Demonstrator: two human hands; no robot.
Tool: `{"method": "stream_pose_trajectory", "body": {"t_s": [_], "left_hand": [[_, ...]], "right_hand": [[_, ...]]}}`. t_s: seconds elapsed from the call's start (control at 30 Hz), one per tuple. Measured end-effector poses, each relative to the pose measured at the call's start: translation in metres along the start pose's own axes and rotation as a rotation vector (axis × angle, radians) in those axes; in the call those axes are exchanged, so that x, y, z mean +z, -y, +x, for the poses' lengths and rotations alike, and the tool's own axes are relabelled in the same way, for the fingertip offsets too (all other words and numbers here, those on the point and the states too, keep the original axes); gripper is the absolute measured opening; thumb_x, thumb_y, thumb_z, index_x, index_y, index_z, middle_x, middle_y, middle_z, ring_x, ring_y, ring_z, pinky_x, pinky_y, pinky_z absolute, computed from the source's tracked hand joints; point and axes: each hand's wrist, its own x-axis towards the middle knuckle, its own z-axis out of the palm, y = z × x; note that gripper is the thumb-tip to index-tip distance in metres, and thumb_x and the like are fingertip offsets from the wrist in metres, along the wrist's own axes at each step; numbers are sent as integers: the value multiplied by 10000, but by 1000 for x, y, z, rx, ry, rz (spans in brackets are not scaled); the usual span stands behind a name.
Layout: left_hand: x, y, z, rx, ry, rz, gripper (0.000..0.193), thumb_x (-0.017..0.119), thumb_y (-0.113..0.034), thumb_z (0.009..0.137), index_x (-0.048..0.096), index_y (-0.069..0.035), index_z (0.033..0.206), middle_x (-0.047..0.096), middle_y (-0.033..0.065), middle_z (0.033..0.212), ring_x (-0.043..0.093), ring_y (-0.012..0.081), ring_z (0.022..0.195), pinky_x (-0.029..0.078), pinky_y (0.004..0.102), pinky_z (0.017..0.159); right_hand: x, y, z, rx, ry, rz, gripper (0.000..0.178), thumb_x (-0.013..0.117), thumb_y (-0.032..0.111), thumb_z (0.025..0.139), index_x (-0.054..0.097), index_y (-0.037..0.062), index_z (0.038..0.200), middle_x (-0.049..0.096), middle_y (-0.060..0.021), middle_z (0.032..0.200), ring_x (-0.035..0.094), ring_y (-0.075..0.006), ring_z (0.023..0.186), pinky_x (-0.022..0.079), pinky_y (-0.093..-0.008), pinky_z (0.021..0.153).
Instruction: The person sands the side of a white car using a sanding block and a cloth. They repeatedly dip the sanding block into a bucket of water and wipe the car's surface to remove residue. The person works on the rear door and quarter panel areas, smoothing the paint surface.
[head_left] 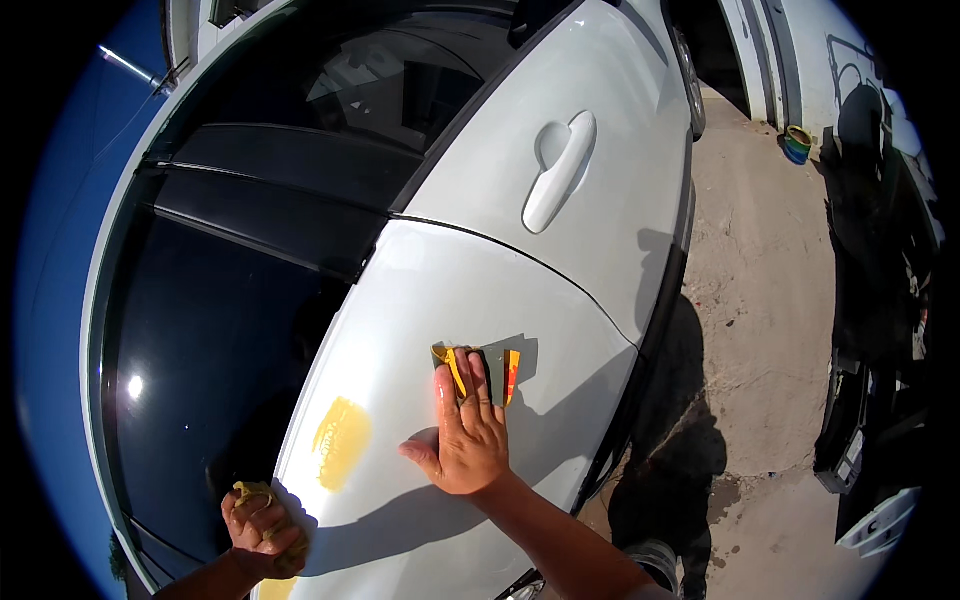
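My right hand [463, 430] lies on the white car panel [440, 270], fingers stretched forward and thumb out to the side. Under and between those fingers is a folded stiff sheet [496, 372], grey with yellow and red edges; the hand covers part of it. At the lower left, my left hand [262, 530] is closed around a crumpled yellowish cloth or sponge [252, 490], just beside the dark rear glass. A yellow smeared patch [341, 443] marks the panel between my hands. Another yellow patch [276, 589] shows below my left hand.
Ahead is the car door with its white handle [560, 172], past a curved seam. Dark windows [210, 330] run along the left. Concrete ground [760, 300] lies to the right, with a small colourful can [797, 144] and dark car parts [870, 330] along the wall.
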Motion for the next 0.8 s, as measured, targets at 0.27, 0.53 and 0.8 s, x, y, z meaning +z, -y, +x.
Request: {"method": "stream_pose_trajectory", "body": {"t_s": [0.27, 0.53, 0.8], "left_hand": [[11, 1, 3, 24, -61, 20, 371, 781, -335, 552, 634, -269, 886, 568, 64, 1085, 574, 346, 1098, 395, 655, 943], [4, -5, 16, -35, -114, 4, 326, 781, -387, 630, 674, -299, 925, 602, 39, 1080, 607, 314, 1087, 399, 654, 1027], [16, 1, 12, 55, -99, 71, 339, 640, -337, 830, 550, -195, 1124, 584, 140, 1182, 549, 394, 1235, 362, 683, 1102]], "right_hand": [[-18, 22, 19, -37, 256, -107, 993, 465, 704, 1027, 261, -32, 1662, 357, -280, 1674, 241, -403, 1615, 266, -537, 1263], [8, -9, 131, -85, 169, -201, 959, 372, 740, 1035, 353, -5, 1639, 365, -220, 1687, 197, -364, 1631, 244, -540, 1261], [-8, -103, -17, 161, 3, 24, 1022, 559, 668, 1003, 189, 2, 1685, 239, -265, 1722, 179, -467, 1608, 182, -581, 1273]]}}
